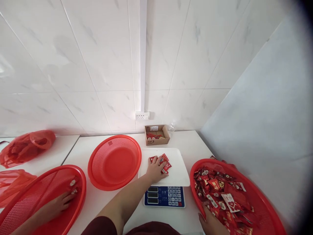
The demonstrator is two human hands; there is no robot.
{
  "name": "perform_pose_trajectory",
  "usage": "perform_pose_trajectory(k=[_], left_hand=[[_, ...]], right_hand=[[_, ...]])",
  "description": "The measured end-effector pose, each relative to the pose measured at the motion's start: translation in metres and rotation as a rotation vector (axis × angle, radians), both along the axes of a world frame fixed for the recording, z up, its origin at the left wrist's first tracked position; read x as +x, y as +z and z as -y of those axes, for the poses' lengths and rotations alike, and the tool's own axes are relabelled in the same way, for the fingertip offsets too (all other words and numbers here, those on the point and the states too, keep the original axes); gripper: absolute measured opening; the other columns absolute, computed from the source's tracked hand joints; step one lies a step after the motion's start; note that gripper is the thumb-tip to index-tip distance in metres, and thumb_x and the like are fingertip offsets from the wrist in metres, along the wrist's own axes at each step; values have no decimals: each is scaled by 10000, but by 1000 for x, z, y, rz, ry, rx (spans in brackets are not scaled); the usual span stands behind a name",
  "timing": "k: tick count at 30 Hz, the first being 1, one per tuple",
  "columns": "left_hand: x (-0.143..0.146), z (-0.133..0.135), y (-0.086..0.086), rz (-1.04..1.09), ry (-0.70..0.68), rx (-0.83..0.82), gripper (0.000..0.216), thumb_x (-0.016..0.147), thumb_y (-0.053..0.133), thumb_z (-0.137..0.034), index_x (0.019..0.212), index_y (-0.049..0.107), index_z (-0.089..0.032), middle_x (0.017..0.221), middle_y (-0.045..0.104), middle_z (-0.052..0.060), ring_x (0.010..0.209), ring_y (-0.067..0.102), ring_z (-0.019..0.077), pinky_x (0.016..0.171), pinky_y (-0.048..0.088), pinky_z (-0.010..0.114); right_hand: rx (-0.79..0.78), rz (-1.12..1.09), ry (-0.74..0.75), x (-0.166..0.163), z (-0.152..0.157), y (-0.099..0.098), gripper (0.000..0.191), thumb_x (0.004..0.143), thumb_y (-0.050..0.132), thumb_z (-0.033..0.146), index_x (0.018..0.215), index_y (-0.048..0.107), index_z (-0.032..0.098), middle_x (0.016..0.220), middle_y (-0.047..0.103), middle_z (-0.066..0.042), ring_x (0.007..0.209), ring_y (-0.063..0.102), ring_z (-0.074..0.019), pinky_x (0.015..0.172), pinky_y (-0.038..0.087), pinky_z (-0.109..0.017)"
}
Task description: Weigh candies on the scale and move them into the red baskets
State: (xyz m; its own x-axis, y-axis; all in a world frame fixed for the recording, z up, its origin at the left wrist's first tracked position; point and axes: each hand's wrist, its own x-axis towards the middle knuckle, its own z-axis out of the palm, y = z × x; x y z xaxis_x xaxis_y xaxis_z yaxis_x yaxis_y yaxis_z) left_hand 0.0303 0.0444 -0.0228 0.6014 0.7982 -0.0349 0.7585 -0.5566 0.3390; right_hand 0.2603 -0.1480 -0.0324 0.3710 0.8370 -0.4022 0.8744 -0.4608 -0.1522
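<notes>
My left hand (156,171) lies palm down on several small red packets (166,160) on the scale's white tray (177,178). Its fingers are spread over them. Beneath the tray's front edge shows the scale's blue panel (164,197) with number keys and dark displays. At the lower right, my right hand (212,222) is closed on the near rim of a red plastic basket (266,204). This basket holds a heap of red-wrapped packets (227,195), a white one with a heart among them. The lower part of my right hand is cut off by the frame.
An empty-looking red basket (117,160) stands left of the scale. Behind the scale sits a cardboard box (157,140) with red packets. At left, another person's hand (58,204) reaches into a red basket (81,186). Red plastic bags (29,147) lie beyond.
</notes>
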Motion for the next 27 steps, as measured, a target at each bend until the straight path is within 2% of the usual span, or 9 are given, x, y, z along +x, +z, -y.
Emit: perform_pose_trajectory(k=[3, 7, 13, 18, 23, 27], left_hand=[[-1, -5, 0, 28, -3, 108, 596, 782, 510, -612, 1291, 473, -304, 1413, 383, 98, 1247, 350, 343, 1006, 247, 568], [-1, -20, 4, -6, -17, 72, 448, 790, 574, -502, 1171, 553, -266, 1238, 513, 98, 1083, 482, 293, 882, 400, 438], [0, -31, 6, 51, 72, -22, 305, 865, 508, -427, 1107, 565, -251, 1106, 566, 47, 946, 584, 201, 746, 456, 292], [-11, -34, 16, 336, 283, -15, 197, 880, 497, -377, 942, 598, -219, 970, 588, 17, 819, 594, 140, 718, 449, 250], [-53, -40, 41, 580, 517, 95, 209, 855, 512, -398, 827, 575, -202, 859, 583, 14, 792, 564, 138, 705, 442, 244], [-108, -37, 56, 487, 692, 118, 251, 869, 446, -436, 850, 566, -216, 888, 594, 26, 792, 565, 165, 675, 447, 272]], right_hand=[[-21, -1, 3, -2, -1, 4, 557, 869, 195, 281, 1315, 476, 102, 1165, 648, -164, 971, 659, -282, 819, 509, -403], [-32, -10, 5, -3, 0, 7, 541, 877, 196, 268, 1324, 458, 111, 1244, 602, -156, 1052, 623, -269, 852, 491, -391], [-61, -31, -23, -4, -1, 11, 538, 887, 184, 282, 1343, 429, 133, 1231, 611, -151, 1054, 623, -260, 831, 489, -375], [-42, -34, -9, -4, 0, 9, 541, 887, 179, 281, 1336, 432, 118, 1230, 605, -170, 1041, 625, -275, 828, 483, -401], [-51, -38, -21, -3, 0, 7, 532, 883, 199, 300, 1339, 428, 148, 1224, 612, -159, 1012, 636, -285, 798, 491, -410], [-54, -36, -19, -4, 0, 9, 542, 879, 189, 296, 1333, 432, 129, 1175, 635, -175, 982, 647, -301, 773, 496, -427]])
